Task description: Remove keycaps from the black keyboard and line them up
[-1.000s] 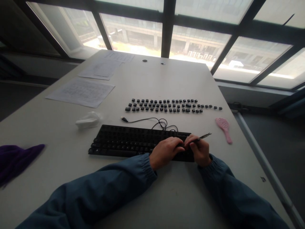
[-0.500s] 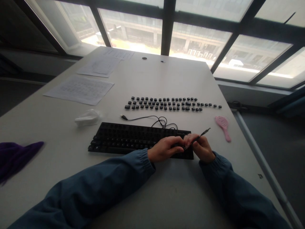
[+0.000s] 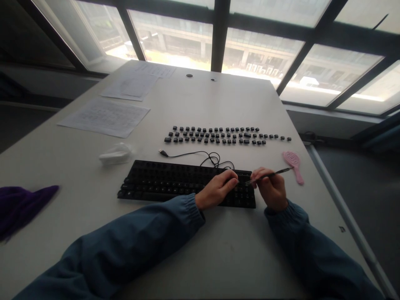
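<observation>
A black keyboard (image 3: 165, 179) lies on the white table, with bare patches in its upper rows. My right hand (image 3: 271, 189) is closed around a slim dark tool with a thin, pale, wire-like tip (image 3: 283, 171). That tip points left over the keyboard's right end, while the shaft sticks out to the right. My left hand (image 3: 217, 189) is over the right part of the keyboard, thumb and fingers pinched together close to the tip. What it pinches, if anything, is too small to make out. Behind the keyboard, loose black keycaps (image 3: 246, 135) stand in three rough rows.
A black USB cable (image 3: 187, 153) curls behind the keyboard. The pink hairbrush (image 3: 294, 164) lies at the right, near the table edge. On the left are a crumpled white wrapper (image 3: 115, 155), printed papers (image 3: 106, 116) and a purple cloth (image 3: 25, 208). Windows rise beyond the table.
My hands have come apart: the right moved slightly right, and the tool turned flatter, its tip now clear of my left fingers. The left hand shifted a little left, its fingers drawn in.
</observation>
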`<state>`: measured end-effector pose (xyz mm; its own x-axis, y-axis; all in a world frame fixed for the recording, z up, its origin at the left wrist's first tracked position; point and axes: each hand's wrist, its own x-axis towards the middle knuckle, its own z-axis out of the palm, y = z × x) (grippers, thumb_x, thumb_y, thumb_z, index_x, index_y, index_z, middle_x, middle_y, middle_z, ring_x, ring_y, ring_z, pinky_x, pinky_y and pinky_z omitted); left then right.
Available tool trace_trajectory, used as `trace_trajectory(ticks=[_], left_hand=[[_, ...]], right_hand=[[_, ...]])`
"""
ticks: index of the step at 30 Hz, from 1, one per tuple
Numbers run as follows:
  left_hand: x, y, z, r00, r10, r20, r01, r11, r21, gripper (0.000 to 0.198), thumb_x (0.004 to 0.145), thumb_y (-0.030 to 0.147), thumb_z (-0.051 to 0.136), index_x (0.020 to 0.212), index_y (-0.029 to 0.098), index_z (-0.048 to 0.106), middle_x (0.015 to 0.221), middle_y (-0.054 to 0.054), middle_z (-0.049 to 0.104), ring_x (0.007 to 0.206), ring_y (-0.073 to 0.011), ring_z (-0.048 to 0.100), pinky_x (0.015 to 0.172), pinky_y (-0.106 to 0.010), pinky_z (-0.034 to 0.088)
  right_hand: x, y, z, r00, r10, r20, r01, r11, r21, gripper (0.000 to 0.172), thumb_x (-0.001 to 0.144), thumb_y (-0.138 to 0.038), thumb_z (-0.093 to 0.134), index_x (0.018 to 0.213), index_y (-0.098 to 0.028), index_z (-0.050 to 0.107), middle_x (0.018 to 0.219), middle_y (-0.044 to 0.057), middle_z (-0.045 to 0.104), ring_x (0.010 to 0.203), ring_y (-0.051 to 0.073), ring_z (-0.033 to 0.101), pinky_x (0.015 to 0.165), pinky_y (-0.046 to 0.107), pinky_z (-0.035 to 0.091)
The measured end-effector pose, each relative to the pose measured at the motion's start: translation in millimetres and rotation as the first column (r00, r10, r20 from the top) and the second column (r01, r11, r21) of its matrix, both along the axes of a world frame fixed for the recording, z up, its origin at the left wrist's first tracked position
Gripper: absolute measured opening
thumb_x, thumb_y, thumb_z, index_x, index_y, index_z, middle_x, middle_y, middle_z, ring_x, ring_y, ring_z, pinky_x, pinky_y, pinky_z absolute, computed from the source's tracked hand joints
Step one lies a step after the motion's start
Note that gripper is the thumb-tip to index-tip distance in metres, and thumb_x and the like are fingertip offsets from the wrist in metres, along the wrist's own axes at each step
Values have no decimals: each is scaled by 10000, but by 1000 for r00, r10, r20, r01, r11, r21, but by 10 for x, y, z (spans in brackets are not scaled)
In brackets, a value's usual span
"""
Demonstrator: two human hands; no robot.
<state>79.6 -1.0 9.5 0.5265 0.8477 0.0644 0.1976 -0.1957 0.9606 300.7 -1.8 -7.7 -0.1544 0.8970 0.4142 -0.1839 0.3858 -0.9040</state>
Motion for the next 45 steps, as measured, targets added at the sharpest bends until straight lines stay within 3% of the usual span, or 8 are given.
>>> trace_trajectory(ticks=[4,8,13,18,25,34,39,45], left_hand=[[28,-30,-29,993,43,-107,-36,997,67,223,1008,384,432,1076,192,522,845,5,577,733,-147,545,705,-266,418],[57,-50,-38,989,68,-130,-53,992,114,192,1003,336,436,1111,202,521,943,-22,634,827,-169,610,772,-277,451],[75,-57,-56,982,77,-174,-51,987,151,213,994,286,427,1162,200,525,959,-34,650,849,-180,630,798,-290,474],[94,-45,-99,973,97,-210,-50,975,217,231,982,234,416,1156,188,561,1049,-66,666,953,-200,640,866,-306,487],[103,-59,-92,972,71,-226,-7,962,275,241,967,199,426,1151,189,580,1098,-71,669,994,-204,637,891,-308,494],[112,-75,-102,962,101,-255,-26,960,280,234,975,208,417,1146,192,575,1088,-67,666,982,-206,639,892,-317,492],[112,-69,-92,956,96,-276,-15,960,280,236,973,221,427,1150,195,581,1096,-68,671,993,-210,642,895,-319,497],[111,-71,-74,954,101,-282,-19,961,277,248,972,222,425,1149,191,596,1099,-72,678,994,-214,646,909,-324,498]], right_hand=[[76,11,-15,951,-209,226,204,978,45,161,968,-252,572,871,-191,685,777,37,604,632,152,549,567,306,432],[91,-11,-23,858,-220,464,151,972,181,108,937,-192,598,853,-189,665,797,43,641,723,181,605,672,335,478],[74,-4,12,790,-243,562,101,957,272,88,926,-151,589,867,-197,636,806,44,645,749,189,618,705,336,495],[71,34,10,774,-225,591,108,968,227,104,941,-197,574,857,-194,636,805,52,642,750,194,605,705,339,487],[84,101,-1,784,-134,606,136,990,42,159,948,-282,573,849,-178,643,751,30,623,679,174,572,643,308,460],[77,20,-19,755,-134,642,27,984,174,111,940,-199,577,847,-196,638,823,55,657,764,200,618,722,340,495],[43,-17,-136,777,-282,563,151,951,269,126,936,-193,573,834,-200,646,769,39,655,710,192,621,679,329,495],[-11,-50,-202,796,-378,473,337,926,173,182,950,-266,578,795,-196,645,694,19,626,604,163,577,600,309,469]])
